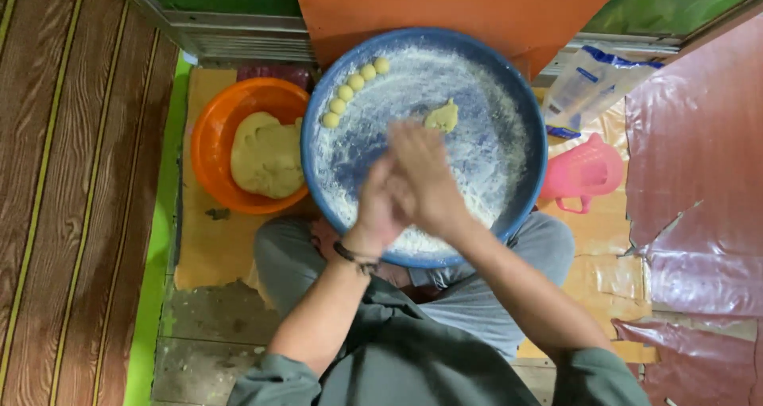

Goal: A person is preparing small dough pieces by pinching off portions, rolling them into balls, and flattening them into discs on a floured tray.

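A wide blue round tray dusted with white flour rests on my lap. My left hand and my right hand are pressed palm to palm above its near half, blurred; whatever lies between the palms is hidden. A dark band circles my left wrist. Several small round dough balls sit in a curved row along the tray's far-left edge. A small irregular lump of dough lies on the flour just beyond my fingertips.
An orange bowl holding a big mass of yellowish dough stands left of the tray. A pink plastic jug and a clear plastic bag lie to the right. Cardboard covers the floor; an orange panel stands behind.
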